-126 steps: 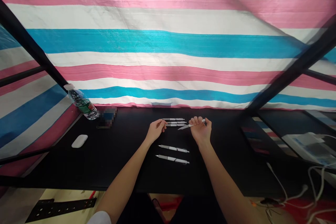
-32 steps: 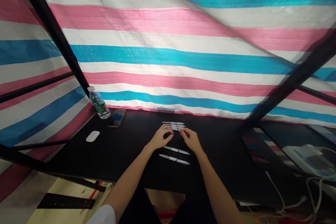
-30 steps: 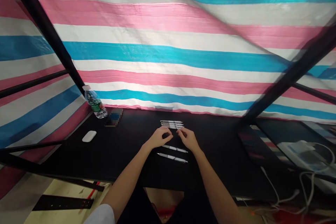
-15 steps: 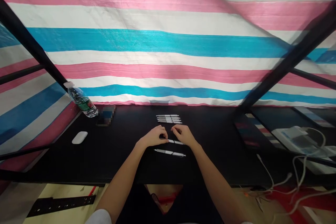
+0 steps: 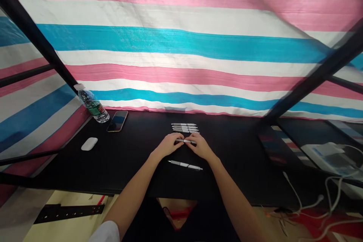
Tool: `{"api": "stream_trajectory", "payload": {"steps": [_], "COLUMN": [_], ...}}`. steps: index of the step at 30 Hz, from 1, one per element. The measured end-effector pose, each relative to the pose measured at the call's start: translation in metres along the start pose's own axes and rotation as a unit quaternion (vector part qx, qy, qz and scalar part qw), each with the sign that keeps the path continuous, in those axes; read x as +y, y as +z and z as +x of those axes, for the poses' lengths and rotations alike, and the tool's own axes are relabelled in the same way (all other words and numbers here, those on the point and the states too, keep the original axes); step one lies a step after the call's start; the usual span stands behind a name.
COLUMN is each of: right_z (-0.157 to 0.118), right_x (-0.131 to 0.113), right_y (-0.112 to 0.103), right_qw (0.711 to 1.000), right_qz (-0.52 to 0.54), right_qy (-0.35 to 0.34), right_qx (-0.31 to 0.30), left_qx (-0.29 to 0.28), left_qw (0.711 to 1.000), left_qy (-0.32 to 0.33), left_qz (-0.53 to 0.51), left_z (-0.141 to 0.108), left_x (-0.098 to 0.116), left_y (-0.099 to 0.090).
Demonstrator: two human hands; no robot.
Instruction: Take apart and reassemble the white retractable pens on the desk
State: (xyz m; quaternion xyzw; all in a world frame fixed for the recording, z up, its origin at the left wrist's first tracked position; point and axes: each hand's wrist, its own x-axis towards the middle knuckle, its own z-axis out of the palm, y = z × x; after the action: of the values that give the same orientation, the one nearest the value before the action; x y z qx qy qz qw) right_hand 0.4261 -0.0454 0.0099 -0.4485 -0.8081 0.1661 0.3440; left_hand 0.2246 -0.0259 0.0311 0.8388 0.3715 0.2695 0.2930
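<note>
A white pen [image 5: 185, 141] lies crosswise between my hands, just in front of a row of several white pens [image 5: 185, 127]. My left hand [image 5: 169, 143] pinches its left end between thumb and fingers. On its right end, my right hand [image 5: 199, 145] is closed in the same way. Nearer to me, a single white pen [image 5: 185, 165] rests on the black table [image 5: 227, 174], slightly slanted and touched by neither hand.
To the left are a water bottle [image 5: 93, 104], a phone [image 5: 117, 121] and a white earbud case [image 5: 89, 144]. White cables [image 5: 329, 193] and a pale device [image 5: 326, 160] lie at the right. Black frame bars [image 5: 314, 73] and a striped sheet [image 5: 181, 49] enclose the table.
Both hands have closed on the pen that lay beneath them and carried it away from me, up to the row. The view has shifted slightly.
</note>
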Motion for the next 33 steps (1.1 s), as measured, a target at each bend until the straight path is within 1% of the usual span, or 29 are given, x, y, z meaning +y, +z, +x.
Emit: {"api": "stream_trajectory", "payload": {"steps": [3, 7, 15, 20, 23, 26, 29, 33], "right_z": [0.001, 0.001, 0.001, 0.001, 0.000, 0.000, 0.000, 0.001], "right_x": [0.000, -0.003, -0.008, -0.007, -0.007, -0.008, -0.010, -0.011], "right_y": [-0.002, -0.004, -0.006, -0.005, -0.005, -0.006, -0.008, -0.008], "right_qw": [1.000, 0.999, 0.998, 0.997, 0.998, 0.999, 0.999, 0.999], "right_qz": [0.009, 0.042, 0.060, 0.052, 0.044, 0.029, 0.026, 0.044], "right_qy": [0.016, 0.030, 0.036, 0.048, 0.045, 0.039, 0.034, 0.023], "right_qx": [0.017, 0.007, 0.008, 0.006, -0.002, -0.006, -0.002, 0.001], "left_qx": [0.013, 0.022, 0.021, 0.049, 0.042, 0.031, 0.024, 0.034], "left_qw": [1.000, 0.999, 0.998, 0.998, 0.998, 0.998, 0.998, 0.999], "left_qy": [0.001, 0.007, -0.024, 0.004, 0.012, -0.007, -0.018, 0.008], "left_qz": [0.009, 0.024, 0.057, 0.029, 0.039, 0.058, 0.053, 0.032], "left_z": [0.000, 0.000, 0.000, 0.000, 0.000, 0.001, 0.000, -0.001], "left_x": [-0.004, -0.005, -0.004, -0.003, -0.004, -0.006, -0.005, -0.002], "left_y": [0.001, 0.002, 0.002, 0.003, 0.004, 0.005, 0.004, 0.003]}}
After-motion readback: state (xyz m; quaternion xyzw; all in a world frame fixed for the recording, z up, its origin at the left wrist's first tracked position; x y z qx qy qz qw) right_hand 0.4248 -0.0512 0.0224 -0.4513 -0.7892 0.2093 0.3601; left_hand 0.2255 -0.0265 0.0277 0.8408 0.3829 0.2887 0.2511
